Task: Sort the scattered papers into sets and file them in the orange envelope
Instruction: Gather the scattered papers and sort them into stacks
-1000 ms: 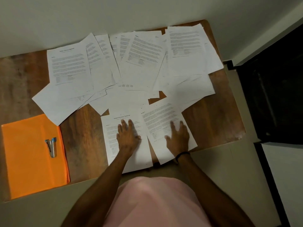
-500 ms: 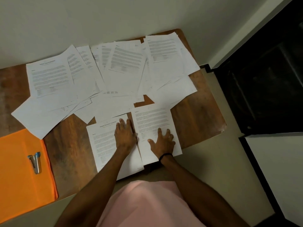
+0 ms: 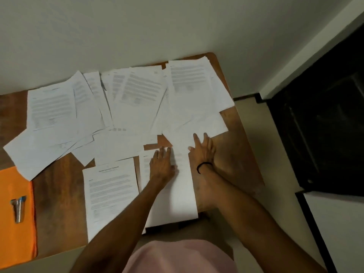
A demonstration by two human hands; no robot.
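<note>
Head view: left hand (image 3: pixel 162 166) lay flat on a sheet (image 3: pixel 175 200) whose long axis ran away from the person; right hand (image 3: pixel 203 152) touched the scattered papers (image 3: pixel 128 107) just beyond; both grips wide, holding nothing; orange envelope (image 3: pixel 15 239) lay well apart at the tabletop's (image 3: pixel 59 184) left, nearer the left hand.

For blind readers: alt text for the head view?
A person's left hand and right hand rest on white printed sheets on a brown wooden table, scattered white papers beyond; an orange envelope bearing a silver tool lies left.
</note>
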